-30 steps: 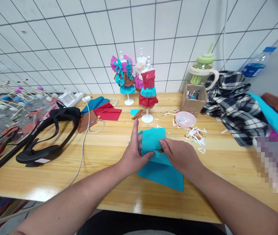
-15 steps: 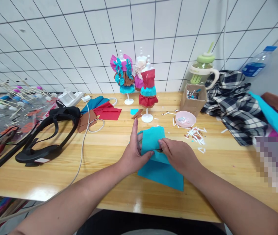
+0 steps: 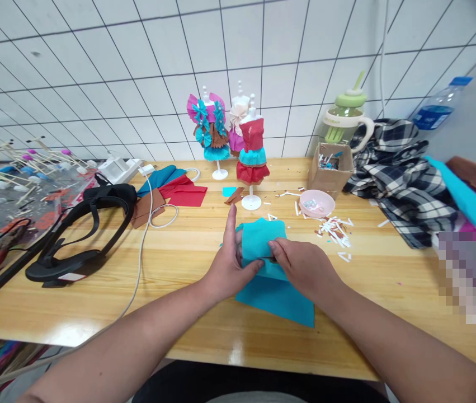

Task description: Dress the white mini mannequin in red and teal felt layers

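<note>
Wood tabletop, white tiled wall, left hand, right hand, each grip closed on turquoise sheet

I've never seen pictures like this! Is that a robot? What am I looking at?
No robot here, just a person's two bare hands. The camera sits on their head, so you look forward and down as they do.

The left hand holds a blue sheet, and the right hand is closed at its edge. A thin dark thing peeks out between them, too hidden to name. More blue material lies below.

On the wooden table are little dressed stands, a pink bowl, white scraps, a cardboard box and, on the left, a black headset.
</note>
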`<state>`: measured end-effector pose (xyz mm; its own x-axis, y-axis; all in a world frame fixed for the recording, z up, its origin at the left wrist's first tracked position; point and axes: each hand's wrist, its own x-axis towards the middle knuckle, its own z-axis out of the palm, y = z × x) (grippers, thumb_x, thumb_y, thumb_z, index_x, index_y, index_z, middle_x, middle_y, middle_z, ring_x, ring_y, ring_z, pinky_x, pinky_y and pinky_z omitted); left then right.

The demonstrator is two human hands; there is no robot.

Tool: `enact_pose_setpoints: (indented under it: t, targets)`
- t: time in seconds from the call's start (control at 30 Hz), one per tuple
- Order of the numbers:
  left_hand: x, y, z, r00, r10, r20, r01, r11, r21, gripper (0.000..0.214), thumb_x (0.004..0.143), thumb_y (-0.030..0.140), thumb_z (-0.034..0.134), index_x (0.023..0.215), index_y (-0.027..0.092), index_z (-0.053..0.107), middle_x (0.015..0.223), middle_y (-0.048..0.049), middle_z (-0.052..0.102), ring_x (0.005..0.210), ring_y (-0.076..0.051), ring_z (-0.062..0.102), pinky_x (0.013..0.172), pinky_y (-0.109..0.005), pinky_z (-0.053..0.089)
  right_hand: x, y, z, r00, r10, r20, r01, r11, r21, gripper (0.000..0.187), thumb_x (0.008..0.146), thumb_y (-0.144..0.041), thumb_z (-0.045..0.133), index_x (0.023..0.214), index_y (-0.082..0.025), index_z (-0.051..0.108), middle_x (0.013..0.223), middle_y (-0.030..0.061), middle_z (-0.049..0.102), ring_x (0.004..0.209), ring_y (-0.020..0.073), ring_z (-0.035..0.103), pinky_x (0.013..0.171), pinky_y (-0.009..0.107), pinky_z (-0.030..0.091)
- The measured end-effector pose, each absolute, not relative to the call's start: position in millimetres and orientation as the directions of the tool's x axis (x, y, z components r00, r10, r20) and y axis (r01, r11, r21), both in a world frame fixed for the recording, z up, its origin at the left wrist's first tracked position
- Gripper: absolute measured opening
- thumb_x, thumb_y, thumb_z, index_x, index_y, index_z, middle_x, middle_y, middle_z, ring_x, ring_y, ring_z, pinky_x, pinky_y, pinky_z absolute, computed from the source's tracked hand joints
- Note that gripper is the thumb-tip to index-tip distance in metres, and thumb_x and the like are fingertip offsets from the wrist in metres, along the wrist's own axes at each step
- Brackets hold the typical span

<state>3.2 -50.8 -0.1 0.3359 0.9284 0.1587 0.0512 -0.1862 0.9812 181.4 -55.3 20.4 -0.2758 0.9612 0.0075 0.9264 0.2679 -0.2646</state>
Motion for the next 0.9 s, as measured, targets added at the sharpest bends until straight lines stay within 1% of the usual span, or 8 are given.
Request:
enact_pose_setpoints:
  t: [0.23,0.5,0.7,0.8,0.9]
  targets:
    - [4.8,-50.8,1.3,0.34,0.924,0.173,0.036,-0.197,0.98,0.114,0.079,0.02,0.069,0.146,0.038,-0.022,0.11,-0.006,0.058,0.073,-0.013,0.061,0.061,-0.025,0.052,180.7,-56.3,21.7,-0.288,0.958,0.011,0.926,0.281,-0.253,0.044,0.102,-0.039,0.022,0.083,-0.022,0.058,0.073,0.0012,0.069,0.068,0.0174,0.063,0.055,0.029,0.023]
    - [4.0,-50.3,0.5,0.347,0.923,0.166,0.073,-0.203,0.976,0.115,0.078,0.021,0.069,0.145,0.039,-0.022,0.107,-0.0061,0.059,0.061,-0.009,0.056,0.051,-0.02,0.045,180.3,-56.0,20.9,-0.268,0.963,0.014,0.934,0.264,-0.24,0.044,0.102,-0.039,0.024,0.081,-0.022,0.058,0.074,0.0017,0.07,0.069,0.0178,0.064,0.055,0.03,0.022]
    - [5.5,-50.4,0.8,0.357,0.92,0.163,0.056,-0.195,0.979,0.113,0.079,0.02,0.067,0.145,0.039,-0.023,0.113,-0.0075,0.057,0.067,-0.01,0.06,0.057,-0.022,0.049,179.5,-56.3,20.2,-0.274,0.961,0.026,0.922,0.271,-0.276,0.044,0.102,-0.04,0.022,0.081,-0.022,0.057,0.073,0.0006,0.069,0.067,0.017,0.063,0.055,0.03,0.021]
    - [5.4,-50.7,0.8,0.361,0.92,0.153,0.061,-0.187,0.98,0.113,0.079,0.018,0.066,0.144,0.041,-0.023,0.111,-0.0065,0.057,0.066,-0.009,0.059,0.056,-0.021,0.048,178.7,-56.9,20.0,-0.272,0.962,0.036,0.927,0.272,-0.259,0.044,0.102,-0.039,0.023,0.081,-0.022,0.058,0.072,0.0012,0.069,0.065,0.017,0.062,0.054,0.03,0.02]
    - [4.9,-51.2,0.7,0.358,0.923,0.141,0.09,-0.185,0.979,0.113,0.079,0.016,0.067,0.145,0.042,-0.021,0.104,-0.0044,0.057,0.062,-0.009,0.055,0.053,-0.02,0.045,177.6,-57.5,20.6,-0.273,0.961,0.036,0.93,0.274,-0.246,0.044,0.102,-0.039,0.023,0.082,-0.022,0.058,0.072,0.0018,0.069,0.065,0.0176,0.062,0.053,0.03,0.02]
